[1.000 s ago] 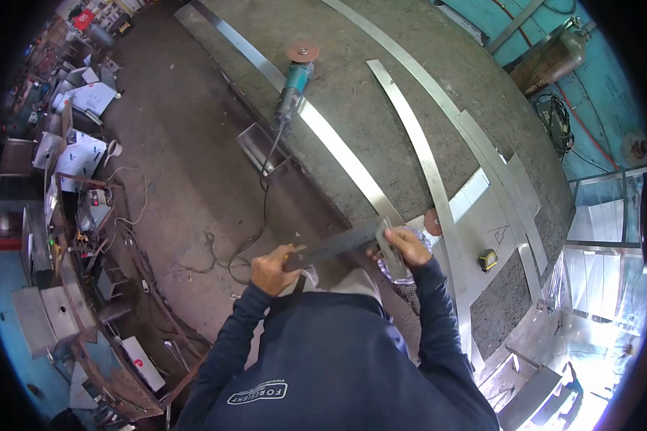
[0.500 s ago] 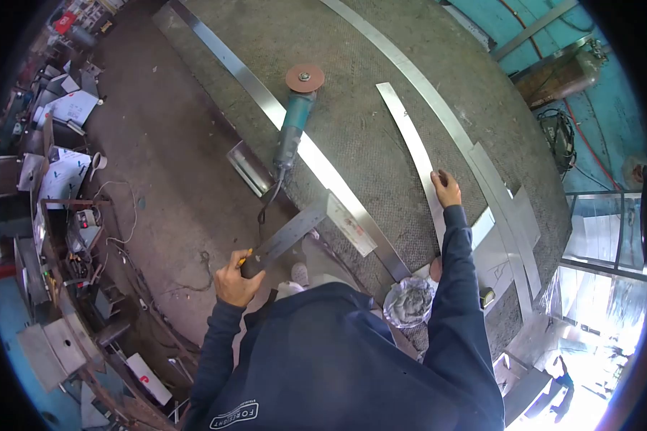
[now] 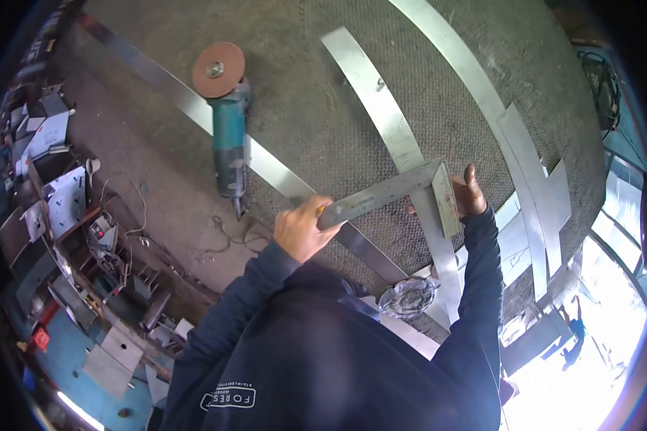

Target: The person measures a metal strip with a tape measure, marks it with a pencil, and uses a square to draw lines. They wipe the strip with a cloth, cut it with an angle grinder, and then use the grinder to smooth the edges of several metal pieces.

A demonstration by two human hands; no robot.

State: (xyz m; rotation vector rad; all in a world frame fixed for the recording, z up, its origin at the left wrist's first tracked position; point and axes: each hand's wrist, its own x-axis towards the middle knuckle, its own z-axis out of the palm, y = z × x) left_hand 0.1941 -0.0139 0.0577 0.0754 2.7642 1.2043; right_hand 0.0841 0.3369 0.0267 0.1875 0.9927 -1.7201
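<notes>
My left hand (image 3: pixel 302 228) is closed round the long arm of a metal try square (image 3: pixel 381 192). The square lies across a shiny metal strip (image 3: pixel 388 115), its thick stock (image 3: pixel 446 203) near the strip's right edge. Just right of the stock is my right hand (image 3: pixel 469 194), thumb raised and fingers apart, some of them hidden behind the square and strip. An angle grinder (image 3: pixel 228 133) with a reddish disc rests on a second long strip (image 3: pixel 277 171) to the left.
Curved metal strips (image 3: pixel 482 86) and flat sheet pieces (image 3: pixel 535 187) lie at the right. A plastic-wrapped bundle (image 3: pixel 408 297) sits near my body. Shelves with metal scraps (image 3: pixel 65 201) stand at far left. A person (image 3: pixel 574 334) is in the bright area at lower right.
My left hand has carried the square rightwards from the left strip onto the middle strip. My right hand is now beside the square's stock. The whole view has shifted.
</notes>
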